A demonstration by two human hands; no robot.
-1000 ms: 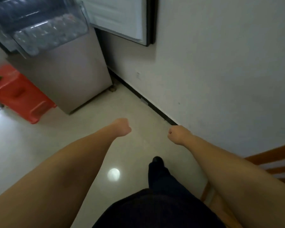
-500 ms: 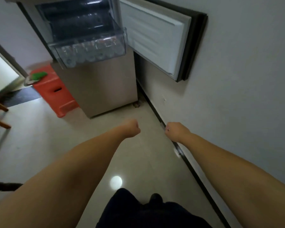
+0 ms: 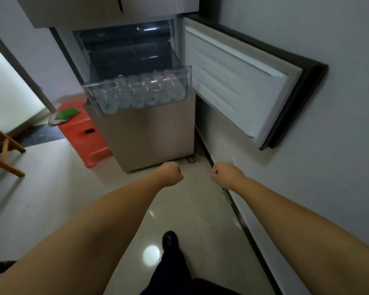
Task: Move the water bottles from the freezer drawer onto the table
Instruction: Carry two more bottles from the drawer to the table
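Observation:
A clear plastic freezer drawer [image 3: 186, 76] stands pulled out of the fridge [image 3: 149, 141], with several clear water bottles [image 3: 141, 92] lying side by side in it. Both arms reach forward over the floor, below and in front of the drawer. My left hand [image 3: 170, 173] is curled into a fist and holds nothing. A short way to its right, my right hand [image 3: 226, 174] is also curled into a fist with nothing in it. The table is out of view.
The freezer door [image 3: 243, 81] hangs open to the right against the wall [image 3: 328, 145]. A red plastic stool [image 3: 83, 135] with a green item [image 3: 67, 112] stands left of the fridge. Wooden legs [image 3: 4, 154] show at far left. My foot [image 3: 169, 240] is on the tiled floor.
The view has swung up and towards the fridge, so the drawer and open door are now larger and central. Both fists stay held out in front, empty.

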